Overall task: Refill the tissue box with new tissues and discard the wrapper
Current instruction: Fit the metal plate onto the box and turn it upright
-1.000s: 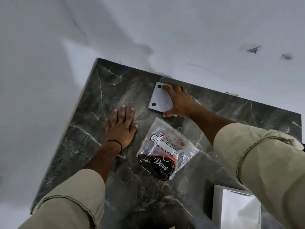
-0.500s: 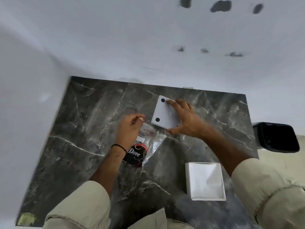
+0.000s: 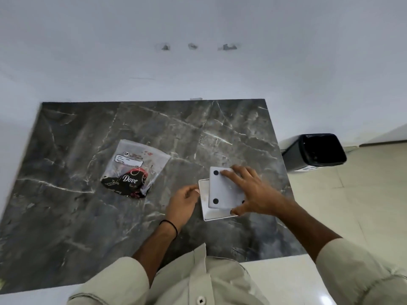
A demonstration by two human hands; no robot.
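Observation:
My right hand holds a flat white square panel with black dots at its corners over the open white tissue box on the dark marble table. The panel covers most of the box opening, slightly skewed. My left hand touches the box's left edge with curled fingers. A clear plastic wrapper with a dark "Dove" print lies flat on the table, up and to the left of the box, apart from both hands.
A black waste bin stands on the pale floor to the right of the table, its mouth facing me. White walls border the table at the back and left.
My right hand carried the white panel from the table's far side down onto the box. My left hand let go of the wrapper and moved to the box's left edge.

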